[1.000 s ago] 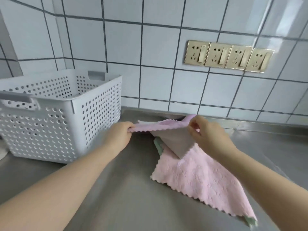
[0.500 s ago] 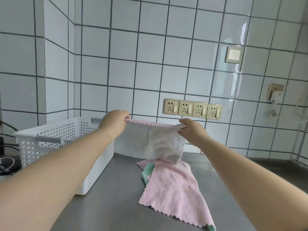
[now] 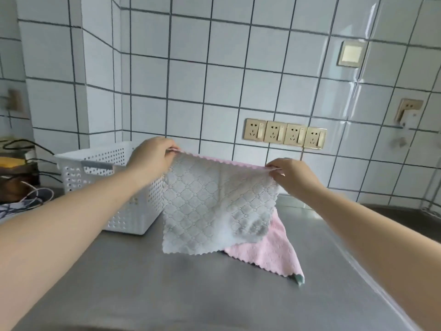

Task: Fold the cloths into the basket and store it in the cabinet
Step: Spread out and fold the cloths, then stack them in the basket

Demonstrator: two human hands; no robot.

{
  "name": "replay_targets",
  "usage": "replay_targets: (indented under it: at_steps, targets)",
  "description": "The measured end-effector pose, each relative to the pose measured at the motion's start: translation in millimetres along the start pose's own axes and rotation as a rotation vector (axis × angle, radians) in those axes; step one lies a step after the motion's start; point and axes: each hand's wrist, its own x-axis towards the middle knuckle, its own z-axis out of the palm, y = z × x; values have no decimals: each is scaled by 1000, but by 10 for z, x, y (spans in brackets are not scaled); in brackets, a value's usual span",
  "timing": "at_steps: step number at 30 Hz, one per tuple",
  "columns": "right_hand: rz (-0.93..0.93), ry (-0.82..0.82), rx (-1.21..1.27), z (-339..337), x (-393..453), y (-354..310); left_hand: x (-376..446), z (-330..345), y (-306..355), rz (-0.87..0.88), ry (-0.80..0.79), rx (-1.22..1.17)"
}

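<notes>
Nearest the camera lay the bare steel worktop (image 3: 191, 295), with both forearms reaching out over it. Below the fingers and a little toward the right, a pink cloth (image 3: 269, 254) lay flat on the worktop, a green corner (image 3: 299, 280) of another cloth showing under its near tip. Above these hung the grey cloth (image 3: 214, 209), held up by its top edge. The left hand (image 3: 152, 157) pinched one upper corner, its fingers curled on the scalloped edge; the right hand (image 3: 292, 174) pinched the other corner the same way, so the cloth hung open between them with its lower edge just clear of the worktop.

To fold it well, the two corners should probably be kept level and the top edge taut, then the cloth laid flat or the hands brought together so that corner meets corner; a slack edge would likely give a crooked fold.

Just beyond the left fingers and to their left stood the white perforated basket (image 3: 100, 168), its inside hidden. Farther off, past the fingers, the tiled wall carried a row of sockets (image 3: 285, 137).
</notes>
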Motion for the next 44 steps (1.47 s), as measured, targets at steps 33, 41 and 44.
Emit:
replay_targets:
  at_steps: [33,41,44]
  targets:
    - [311,-289,346,939,-1926,316,-2335,398,-269,-396,-400,-510]
    - [434,-373,205,1335,-1530,416,-2015,737,-317,-432,-393,-288]
    - [453,-393,134,1433,-1483,451,-1981,789,-322,-459,-440,-233]
